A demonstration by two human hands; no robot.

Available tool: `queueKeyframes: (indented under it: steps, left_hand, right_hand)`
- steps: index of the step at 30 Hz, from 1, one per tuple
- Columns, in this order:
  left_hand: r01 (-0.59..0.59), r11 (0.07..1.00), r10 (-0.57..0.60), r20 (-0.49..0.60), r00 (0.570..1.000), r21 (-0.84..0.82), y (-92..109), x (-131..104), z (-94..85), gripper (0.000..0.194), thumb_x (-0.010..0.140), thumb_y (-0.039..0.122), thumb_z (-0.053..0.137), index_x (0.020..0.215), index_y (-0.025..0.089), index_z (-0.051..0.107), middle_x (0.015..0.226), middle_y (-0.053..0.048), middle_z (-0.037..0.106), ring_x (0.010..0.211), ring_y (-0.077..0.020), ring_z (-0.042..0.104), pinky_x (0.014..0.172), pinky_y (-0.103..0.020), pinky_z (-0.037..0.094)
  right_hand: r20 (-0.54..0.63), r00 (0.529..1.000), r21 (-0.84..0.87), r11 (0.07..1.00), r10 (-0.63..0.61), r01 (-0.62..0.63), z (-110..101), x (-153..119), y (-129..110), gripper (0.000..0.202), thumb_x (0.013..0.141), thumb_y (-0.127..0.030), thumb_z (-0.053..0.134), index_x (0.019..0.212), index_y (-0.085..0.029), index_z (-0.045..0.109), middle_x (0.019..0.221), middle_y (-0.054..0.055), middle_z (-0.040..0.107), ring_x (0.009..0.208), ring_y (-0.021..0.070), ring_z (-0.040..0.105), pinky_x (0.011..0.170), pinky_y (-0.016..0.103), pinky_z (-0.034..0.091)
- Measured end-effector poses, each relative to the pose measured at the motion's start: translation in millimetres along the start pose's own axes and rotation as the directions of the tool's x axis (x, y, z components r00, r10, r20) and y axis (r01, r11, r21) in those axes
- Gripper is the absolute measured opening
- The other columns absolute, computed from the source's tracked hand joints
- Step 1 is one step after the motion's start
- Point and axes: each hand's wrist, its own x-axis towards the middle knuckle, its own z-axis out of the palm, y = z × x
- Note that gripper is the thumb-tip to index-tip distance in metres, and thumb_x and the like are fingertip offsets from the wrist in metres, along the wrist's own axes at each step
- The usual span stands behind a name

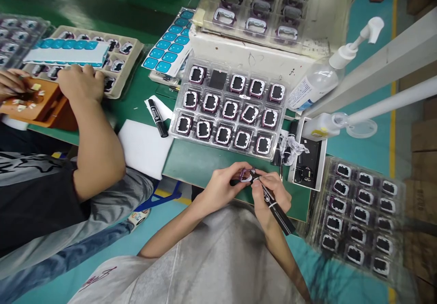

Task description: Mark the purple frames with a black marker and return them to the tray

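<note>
Pinching a purple frame (241, 174) in the left hand (221, 184) and a marker (280, 217) at its rim in the right hand (277, 191), seemingly mid-piece, with fourteen frames (224, 109) of unclear progress in a tray (193, 137)

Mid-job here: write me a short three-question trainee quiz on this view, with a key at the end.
1. What does the person's right hand hold at the frame in their left hand?
2. True or false: in the picture, the pump bottle is to the right of the tray just beyond the hands.
3. In that tray's top row, counting from the left, which place shows no frame?
A. First
B. Second
C. Fifth

Key:
1. A black marker
2. True
3. B
</note>
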Motion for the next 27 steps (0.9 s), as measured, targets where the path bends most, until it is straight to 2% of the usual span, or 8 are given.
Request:
queueKeyframes:
  steps: [3, 7, 9, 11, 14, 16, 21, 27]
  left_hand:
    - [-0.020, 0.996, 0.020, 0.002, 1.000, 0.088, -4.2, -1.6, 0.6, 0.033, 0.108, 0.027, 0.077, 0.142, 0.025, 0.074, 0.128, -0.007, 0.090, 0.113, -0.0256, 0.088, 0.102, -0.032, 0.068]
    - [-0.057, 0.990, 0.057, 0.007, 0.998, 0.131, -6.3, -2.8, 1.1, 0.033, 0.110, 0.028, 0.074, 0.143, 0.025, 0.074, 0.130, -0.007, 0.090, 0.110, -0.0250, 0.088, 0.099, -0.031, 0.068]
    - [-0.064, 0.988, 0.063, 0.006, 0.998, 0.138, -5.1, -3.0, 0.9, 0.032, 0.111, 0.027, 0.073, 0.142, 0.025, 0.075, 0.129, -0.007, 0.090, 0.109, -0.0246, 0.088, 0.098, -0.030, 0.068]
    - [-0.057, 0.989, 0.058, 0.001, 0.998, 0.136, -3.0, -3.2, 0.7, 0.030, 0.111, 0.028, 0.073, 0.141, 0.024, 0.076, 0.127, -0.007, 0.090, 0.108, -0.0242, 0.088, 0.096, -0.029, 0.068]
    - [-0.046, 0.994, 0.048, -0.020, 0.999, 0.097, 0.3, -3.2, 0.1, 0.030, 0.110, 0.027, 0.076, 0.140, 0.024, 0.077, 0.125, -0.006, 0.090, 0.108, -0.0247, 0.088, 0.097, -0.029, 0.068]
    - [-0.042, 0.996, 0.044, -0.025, 0.999, 0.078, 1.5, -2.9, -0.2, 0.031, 0.109, 0.028, 0.077, 0.140, 0.024, 0.077, 0.124, -0.007, 0.090, 0.107, -0.0252, 0.088, 0.098, -0.030, 0.068]
    - [-0.090, 0.989, 0.094, -0.023, 0.995, 0.113, 1.3, -1.9, -0.8, 0.027, 0.111, 0.030, 0.075, 0.136, 0.022, 0.078, 0.117, -0.005, 0.089, 0.098, -0.0220, 0.085, 0.091, -0.027, 0.066]
    - [-0.060, 0.991, 0.062, -0.009, 0.998, 0.116, 2.2, -2.5, -0.7, 0.027, 0.111, 0.030, 0.074, 0.136, 0.020, 0.079, 0.118, -0.007, 0.089, 0.100, -0.0226, 0.084, 0.093, -0.028, 0.066]
  right_hand:
    - [0.006, 1.000, 0.003, 1.000, -0.010, 0.010, 0.1, -1.4, 1.6, 0.018, 0.092, -0.017, 0.077, 0.105, -0.029, 0.074, 0.082, -0.004, 0.076, 0.090, 0.0249, 0.086, 0.080, 0.045, 0.078]
    - [0.008, 0.981, -0.076, 0.978, -0.194, 0.194, 2.6, 0.8, 1.3, 0.019, 0.094, -0.017, 0.076, 0.110, -0.029, 0.075, 0.082, -0.002, 0.075, 0.084, 0.0236, 0.083, 0.077, 0.044, 0.079]
    - [0.029, 0.970, -0.111, 0.964, -0.241, 0.243, 3.5, 2.3, 0.2, 0.020, 0.096, -0.017, 0.075, 0.112, -0.029, 0.075, 0.083, -0.002, 0.076, 0.082, 0.0232, 0.083, 0.076, 0.044, 0.080]
    - [0.016, 0.978, -0.094, 0.973, -0.209, 0.210, 3.5, 2.9, -0.8, 0.019, 0.095, -0.017, 0.074, 0.109, -0.029, 0.075, 0.083, -0.003, 0.076, 0.083, 0.0228, 0.083, 0.077, 0.044, 0.080]
    - [0.003, 0.998, -0.030, 0.998, -0.058, 0.058, 2.7, 2.1, -1.0, 0.016, 0.094, -0.017, 0.075, 0.104, -0.029, 0.074, 0.083, -0.003, 0.077, 0.088, 0.0238, 0.086, 0.079, 0.044, 0.079]
    - [0.005, 1.000, -0.018, 1.000, -0.014, 0.014, 2.6, 1.7, 0.1, 0.014, 0.095, -0.018, 0.075, 0.102, -0.029, 0.074, 0.083, -0.003, 0.077, 0.088, 0.0238, 0.086, 0.078, 0.044, 0.079]
    - [-0.002, 0.988, -0.056, 0.987, -0.153, 0.153, 4.3, 3.0, 2.4, 0.014, 0.096, -0.020, 0.074, 0.106, -0.030, 0.074, 0.081, -0.005, 0.075, 0.082, 0.0218, 0.084, 0.079, 0.045, 0.081]
    - [0.006, 0.986, -0.102, 0.981, -0.166, 0.166, 3.6, 3.5, -0.5, 0.016, 0.096, -0.016, 0.074, 0.107, -0.028, 0.074, 0.081, -0.003, 0.077, 0.086, 0.0228, 0.086, 0.076, 0.042, 0.079]
